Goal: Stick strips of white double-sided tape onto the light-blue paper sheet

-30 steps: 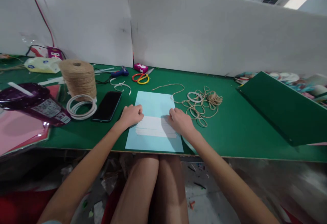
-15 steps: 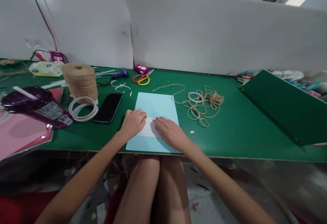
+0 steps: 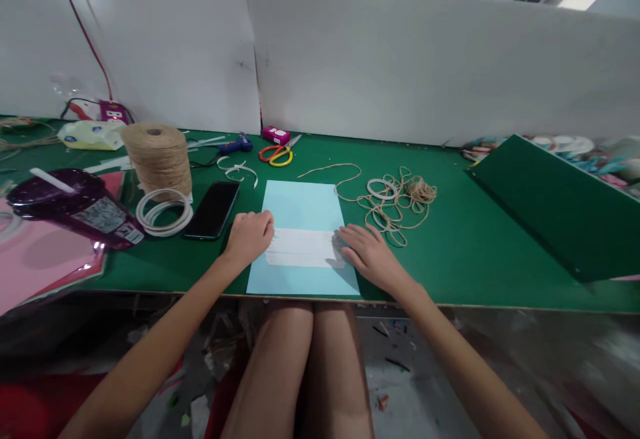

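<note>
A light blue paper sheet (image 3: 303, 207) lies on the green table (image 3: 450, 245) at its front edge. Across its middle runs a white strip (image 3: 303, 248). My left hand (image 3: 249, 237) is curled, its fingertips pressing the strip's left end. My right hand (image 3: 369, 257) lies flat with fingers stretched out on the strip's right end and the sheet's right edge. Neither hand lifts anything.
A black phone (image 3: 212, 209), white rings (image 3: 163, 212) and a jute twine spool (image 3: 158, 157) sit to the left, with a purple cup (image 3: 70, 208) beyond. Scissors (image 3: 277, 153) lie behind the sheet. Loose twine (image 3: 395, 207) is right of it. A green board (image 3: 555, 205) leans far right.
My right hand slid from the middle of the strip out to its right end, uncovering the strip. My left hand stayed at the left end.
</note>
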{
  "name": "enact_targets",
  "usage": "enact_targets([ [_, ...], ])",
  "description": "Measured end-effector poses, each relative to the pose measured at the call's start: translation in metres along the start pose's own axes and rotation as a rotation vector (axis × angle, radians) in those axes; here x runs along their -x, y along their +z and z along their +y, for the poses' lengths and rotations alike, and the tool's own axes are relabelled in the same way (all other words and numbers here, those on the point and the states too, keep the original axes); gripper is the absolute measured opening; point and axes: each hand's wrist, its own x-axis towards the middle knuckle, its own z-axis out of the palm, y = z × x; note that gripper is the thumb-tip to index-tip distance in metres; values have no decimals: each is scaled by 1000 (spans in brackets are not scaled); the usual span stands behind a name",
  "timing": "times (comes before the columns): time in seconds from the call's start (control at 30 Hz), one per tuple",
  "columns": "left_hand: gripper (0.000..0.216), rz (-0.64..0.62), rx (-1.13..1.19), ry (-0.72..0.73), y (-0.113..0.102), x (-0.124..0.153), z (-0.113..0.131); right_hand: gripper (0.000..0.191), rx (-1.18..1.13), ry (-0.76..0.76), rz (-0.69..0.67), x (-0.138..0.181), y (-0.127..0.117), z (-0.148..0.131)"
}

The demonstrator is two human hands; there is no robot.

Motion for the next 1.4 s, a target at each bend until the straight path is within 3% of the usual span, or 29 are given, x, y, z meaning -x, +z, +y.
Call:
enact_targets([
  [0.1, 16, -23, 47, -19, -1, -2, -2, 38, -1, 134, 175, -8, -1, 32],
  [0.2, 18, -19, 75, -24, 1, -1, -5, 38, 29, 265, 242, -27, 2, 58],
  [0.43, 19, 6, 97, 15, 9, 0, -10, 32, 195, 408, -2, -63, 7, 72],
  [0.57, 19, 7, 61, 46, 9, 1, -9, 32, 222, 450, 66, -67, 7, 70],
  [0.67, 19, 11, 40, 62, 8, 2, -7, 33, 154, 374, 160, -64, 9, 60],
  [0.77, 21, 23, 24, 37, 7, 3, -6, 37, -10, 139, 181, -53, 13, 32],
  [0.9, 31, 36, 50, -18, 7, 4, -6, 44, -91, -133, 71, -39, 17, -26],
  [1.07, 36, 51, -18, -12, 13, 5, -6, 54, -115, -273, -115, -45, 27, -82],
  [1.23, 38, 57, -47, -12, 23, 4, -8, 62, -106, -272, -218, -53, 30, -86],
  [1.4, 44, 10, -100, 36, 31, 3, -12, 68, -43, -196, -189, -41, 34, -69],
])
